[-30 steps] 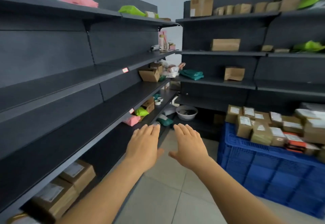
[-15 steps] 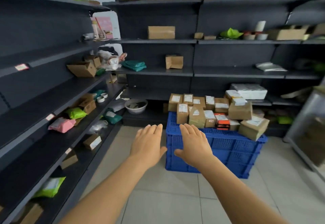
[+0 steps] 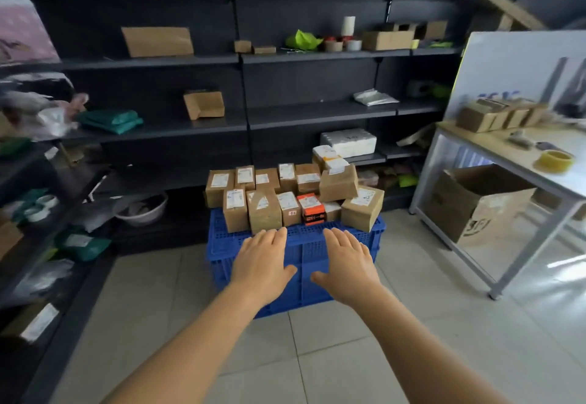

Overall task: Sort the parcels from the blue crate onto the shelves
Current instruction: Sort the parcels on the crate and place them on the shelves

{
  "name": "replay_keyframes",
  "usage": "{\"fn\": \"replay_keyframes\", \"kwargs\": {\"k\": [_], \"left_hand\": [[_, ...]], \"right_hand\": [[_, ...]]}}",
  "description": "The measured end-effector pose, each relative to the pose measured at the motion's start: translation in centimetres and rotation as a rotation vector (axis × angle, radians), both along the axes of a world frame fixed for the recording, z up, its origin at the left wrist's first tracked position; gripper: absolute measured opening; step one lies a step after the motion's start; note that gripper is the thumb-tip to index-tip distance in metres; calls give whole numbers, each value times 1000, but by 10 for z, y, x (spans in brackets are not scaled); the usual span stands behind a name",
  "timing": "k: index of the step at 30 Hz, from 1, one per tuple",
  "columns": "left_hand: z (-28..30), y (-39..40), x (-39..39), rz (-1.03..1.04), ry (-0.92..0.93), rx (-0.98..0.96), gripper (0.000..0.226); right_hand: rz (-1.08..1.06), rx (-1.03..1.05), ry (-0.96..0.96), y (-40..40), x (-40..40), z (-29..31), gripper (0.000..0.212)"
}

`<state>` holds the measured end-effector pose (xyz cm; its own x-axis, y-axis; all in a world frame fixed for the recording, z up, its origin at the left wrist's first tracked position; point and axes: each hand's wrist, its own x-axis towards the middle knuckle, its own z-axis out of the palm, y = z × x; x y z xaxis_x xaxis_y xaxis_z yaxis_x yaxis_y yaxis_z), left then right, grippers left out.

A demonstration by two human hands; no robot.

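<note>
Dark metal shelves (image 3: 152,62) lined the back and left walls of the stockroom, with a pale table (image 3: 494,146) at the right and a tiled floor between. On that floor, against the back shelving, stood the blue crate (image 3: 295,264), heaped above its rim with parcels (image 3: 285,194), mostly brown cartons bearing white address labels.

Both hands were stretched out flat and held nothing: the left hand (image 3: 261,265) and the right hand (image 3: 347,265) hovered palm-down, fingers straight and close together, in front of the crate's near wall and just short of the front row.

The step in hand looked like the first pick. It would go best by taking a top or front carton that no other leans on, such as the tall brown carton (image 3: 263,210) nearest the left fingertips, gripping its sides and lifting straight up so the stack does not slide.

The labels were too small to read. An orange-and-black box (image 3: 312,210) carried print I could not make out.
</note>
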<state>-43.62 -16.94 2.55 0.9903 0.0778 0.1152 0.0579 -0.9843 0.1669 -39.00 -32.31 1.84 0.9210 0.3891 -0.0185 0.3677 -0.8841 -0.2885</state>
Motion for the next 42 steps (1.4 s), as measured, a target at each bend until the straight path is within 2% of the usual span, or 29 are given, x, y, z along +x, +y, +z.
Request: {"fn": "replay_keyframes", "kwargs": {"k": [7, 12, 17, 25, 32, 36, 42], "left_hand": [[-11, -2, 130, -64, 11, -61, 73], [-19, 3, 214, -86, 58, -92, 72], [-40, 6, 281, -79, 127, -91, 72], [-88, 9, 395, -15, 264, -90, 71], [-133, 13, 515, 95, 403, -134, 71], [-167, 15, 565, 165, 467, -248, 73], [-210, 15, 621, 237, 547, -471, 95]], "right_hand": [[-107, -7, -13, -8, 109, -5, 82], [-192, 33, -15, -10, 183, -9, 75], [-237, 24, 35, -20, 247, -22, 76], [-208, -16, 128, -28, 375, -65, 74], [-147, -26, 238, -30, 505, -112, 62], [-206, 67, 370, -21, 559, -144, 74], [-386, 223, 552, -6, 607, -194, 98]]}}
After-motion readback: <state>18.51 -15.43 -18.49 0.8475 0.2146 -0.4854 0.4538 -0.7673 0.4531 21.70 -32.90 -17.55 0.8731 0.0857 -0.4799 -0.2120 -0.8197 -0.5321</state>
